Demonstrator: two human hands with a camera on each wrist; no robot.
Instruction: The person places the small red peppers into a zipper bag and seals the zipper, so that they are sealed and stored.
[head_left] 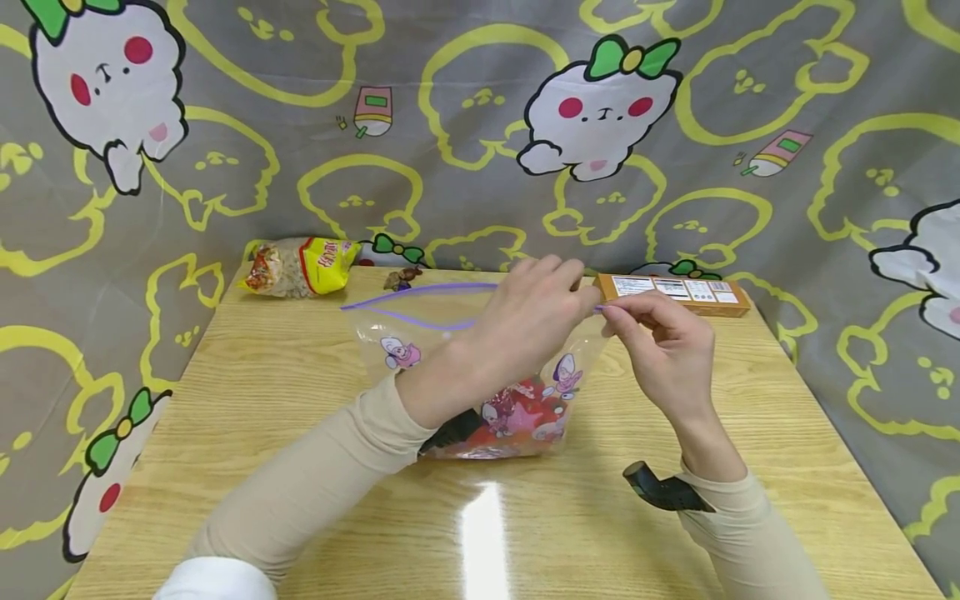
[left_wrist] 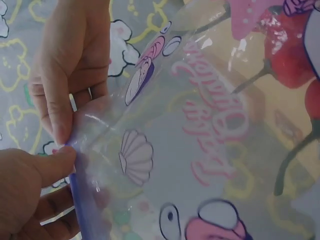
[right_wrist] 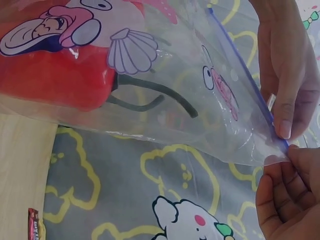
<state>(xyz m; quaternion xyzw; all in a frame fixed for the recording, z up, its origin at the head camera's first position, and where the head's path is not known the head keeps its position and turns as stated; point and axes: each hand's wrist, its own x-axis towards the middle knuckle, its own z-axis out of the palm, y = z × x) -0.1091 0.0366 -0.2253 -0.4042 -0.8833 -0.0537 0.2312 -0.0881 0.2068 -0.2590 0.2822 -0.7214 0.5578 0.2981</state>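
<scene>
A clear zip bag (head_left: 480, 375) printed with cartoon oysters stands in front of me with red contents inside; dark stem-like strips show in both wrist views. Its mouth gapes at the left between two purple zip edges (head_left: 408, 321). My left hand (head_left: 536, 304) reaches across and pinches the purple strip near its right end, thumb on the strip in the left wrist view. My right hand (head_left: 667, 354) pinches the bag's upper right corner, close beside the left hand. The left hand and forearm cover part of the bag in the head view.
A yellow-labelled food packet (head_left: 303, 267) lies at the back left of the wooden table (head_left: 247, 417). Near it sits a small dark brown item (head_left: 402, 278). An orange box (head_left: 678, 294) lies at the back right. Patterned grey cloth (head_left: 480, 125) surrounds the table's back and sides.
</scene>
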